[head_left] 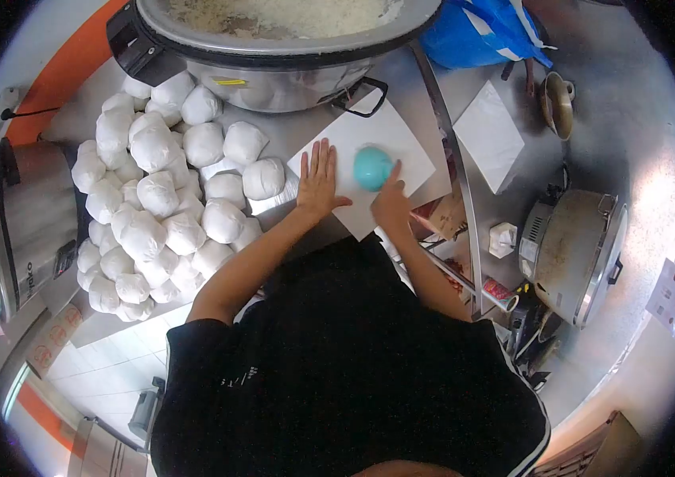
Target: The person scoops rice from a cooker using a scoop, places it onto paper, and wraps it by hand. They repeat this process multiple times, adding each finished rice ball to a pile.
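Observation:
A sheet of white wrapping paper (413,163) lies at an angle on the metal counter in front of me. My left hand (319,179) rests flat on its left part, fingers stretched out and thumb apart. On the middle of the sheet is a turquoise scoop (371,168) with a rounded bowl. My right hand (391,205) is closed at its lower right side, one finger reaching along its edge. The handle, if there is one, is hidden in that hand, as is whatever lies under the bowl.
A large pot of rice (289,75) stands just beyond the paper. White wrapped bundles (158,195) are heaped at the left. To the right are more white sheets (490,137), a metal ladle (558,107), a blue bag (480,36) and a big cooker (572,254).

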Available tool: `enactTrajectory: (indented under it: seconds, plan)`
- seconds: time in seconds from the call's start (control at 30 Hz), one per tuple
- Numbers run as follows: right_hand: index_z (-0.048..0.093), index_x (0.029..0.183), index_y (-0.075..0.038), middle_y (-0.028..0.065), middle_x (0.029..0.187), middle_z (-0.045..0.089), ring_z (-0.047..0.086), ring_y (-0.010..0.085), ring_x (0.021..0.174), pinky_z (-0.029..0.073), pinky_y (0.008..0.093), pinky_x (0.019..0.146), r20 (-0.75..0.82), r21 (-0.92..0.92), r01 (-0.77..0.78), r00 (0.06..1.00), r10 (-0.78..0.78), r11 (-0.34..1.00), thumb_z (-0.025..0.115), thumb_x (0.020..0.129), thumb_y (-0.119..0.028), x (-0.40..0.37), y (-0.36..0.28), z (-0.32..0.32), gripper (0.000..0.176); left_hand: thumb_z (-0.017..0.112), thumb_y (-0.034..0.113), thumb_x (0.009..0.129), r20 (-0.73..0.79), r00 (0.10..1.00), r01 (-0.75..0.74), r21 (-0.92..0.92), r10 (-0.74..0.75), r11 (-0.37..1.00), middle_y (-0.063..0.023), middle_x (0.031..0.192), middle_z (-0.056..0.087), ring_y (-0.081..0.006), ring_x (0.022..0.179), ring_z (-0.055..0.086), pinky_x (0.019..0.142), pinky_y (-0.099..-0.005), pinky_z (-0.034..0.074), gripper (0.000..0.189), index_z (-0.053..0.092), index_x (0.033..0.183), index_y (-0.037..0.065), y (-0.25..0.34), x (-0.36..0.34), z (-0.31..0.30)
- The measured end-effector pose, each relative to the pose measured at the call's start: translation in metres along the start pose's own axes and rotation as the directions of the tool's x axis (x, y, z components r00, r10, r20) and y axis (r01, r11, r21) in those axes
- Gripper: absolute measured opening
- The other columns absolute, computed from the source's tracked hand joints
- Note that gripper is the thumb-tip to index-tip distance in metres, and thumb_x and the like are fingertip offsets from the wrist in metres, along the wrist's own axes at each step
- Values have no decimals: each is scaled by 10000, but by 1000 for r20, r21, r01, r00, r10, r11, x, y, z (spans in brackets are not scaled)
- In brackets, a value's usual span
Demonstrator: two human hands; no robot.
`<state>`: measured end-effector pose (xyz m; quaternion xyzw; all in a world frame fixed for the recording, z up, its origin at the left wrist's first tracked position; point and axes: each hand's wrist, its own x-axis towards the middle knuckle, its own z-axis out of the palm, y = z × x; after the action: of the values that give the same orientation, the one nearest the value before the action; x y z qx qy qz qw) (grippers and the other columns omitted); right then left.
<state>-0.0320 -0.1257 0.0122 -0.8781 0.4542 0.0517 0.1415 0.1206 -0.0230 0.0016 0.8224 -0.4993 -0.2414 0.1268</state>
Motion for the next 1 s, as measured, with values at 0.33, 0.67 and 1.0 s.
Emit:
enactTrajectory:
  seconds: [0.33, 0.67, 1.0]
  plan:
    - [20, 1441, 40, 363, 1060, 483, 590, 470, 838, 496, 469, 766, 240, 68, -111, 966, 92, 991, 546, 811, -31, 20, -32, -18, 824, 762, 658, 514, 36, 998, 42, 120, -46, 992, -208, 1541, 41, -340, 1436, 14, 1143, -505, 47, 1343, 112, 1456, -44, 4, 3, 6]
    - [183, 1430, -65, 336, 1168, 533, 574, 501, 964, 439, 524, 849, -198, 439, 309, 949, -245, 844, 511, 852, -6, -15, 5, -54, 668, 827, 453, 541, -167, 985, -47, -52, 38, 998, -215, 1486, 174, -369, 1402, 125, 1122, -502, 163, 1146, 229, 1409, 3, -21, -37, 13]
    - [243, 1429, -47, 289, 1296, 447, 468, 428, 1167, 374, 462, 981, 18, 314, 255, 962, -274, 915, 622, 801, -125, 196, 35, -64, 738, 745, 200, 693, -478, 876, -117, -341, -64, 933, -54, 1149, 567, -288, 1201, 469, 971, -417, 395, 120, 688, 750, 111, 28, -114, 65]
